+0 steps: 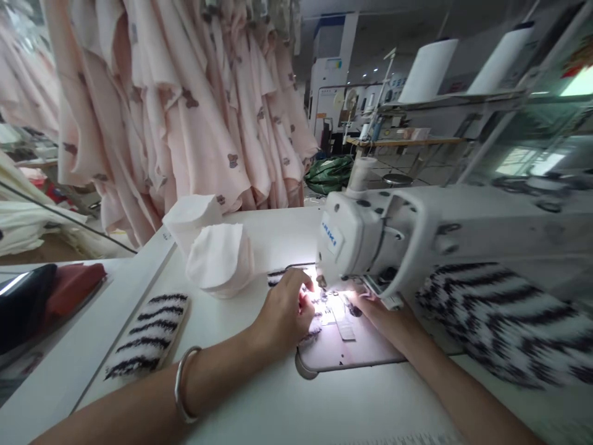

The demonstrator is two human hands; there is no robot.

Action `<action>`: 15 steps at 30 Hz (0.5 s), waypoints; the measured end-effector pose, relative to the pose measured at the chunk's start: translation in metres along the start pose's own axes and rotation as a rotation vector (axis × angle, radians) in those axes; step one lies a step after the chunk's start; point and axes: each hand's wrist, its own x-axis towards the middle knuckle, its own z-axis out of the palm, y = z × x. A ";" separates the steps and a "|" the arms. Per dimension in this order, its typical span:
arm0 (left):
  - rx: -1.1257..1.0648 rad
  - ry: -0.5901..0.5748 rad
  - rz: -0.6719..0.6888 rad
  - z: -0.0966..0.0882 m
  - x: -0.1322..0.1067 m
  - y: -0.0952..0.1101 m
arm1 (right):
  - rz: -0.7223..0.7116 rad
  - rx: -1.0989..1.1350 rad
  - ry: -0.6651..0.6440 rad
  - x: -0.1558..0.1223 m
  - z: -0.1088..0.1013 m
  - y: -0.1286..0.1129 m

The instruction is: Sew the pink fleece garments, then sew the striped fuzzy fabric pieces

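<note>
My left hand (288, 309) is closed, its fingers curled just left of the needle, on a black-and-white striped plush fabric piece (311, 334). Part of that fabric shows beyond the hand, and the rest is hidden under it. The white sewing machine (354, 238) has its lamp lit over the needle area, where glare washes out detail. My right hand (382, 318) reaches in from the right beneath the machine head. Its fingertips are by the presser foot, partly hidden and bright, so their grip is unclear.
At left lie a striped plush piece (151, 337) and two pale fabric stacks (220, 259). A larger striped plush bundle (500, 321) sits under the machine arm. Pink garments (185, 111) hang behind the table. Thread cones (428, 71) stand on a rack.
</note>
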 end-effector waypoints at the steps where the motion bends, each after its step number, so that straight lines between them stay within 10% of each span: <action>1: 0.022 0.000 0.009 0.000 0.001 0.000 | -0.012 -0.034 0.002 0.004 -0.005 0.002; 7: 0.165 -0.075 0.143 -0.010 -0.002 0.004 | -0.156 -0.229 0.134 0.013 -0.041 0.006; 12: 0.271 -0.182 0.263 -0.028 -0.013 -0.005 | -0.448 -0.321 0.098 -0.067 -0.029 0.017; 15: 0.370 -0.230 0.292 -0.033 -0.027 -0.011 | -0.890 -0.310 0.057 -0.120 -0.025 0.025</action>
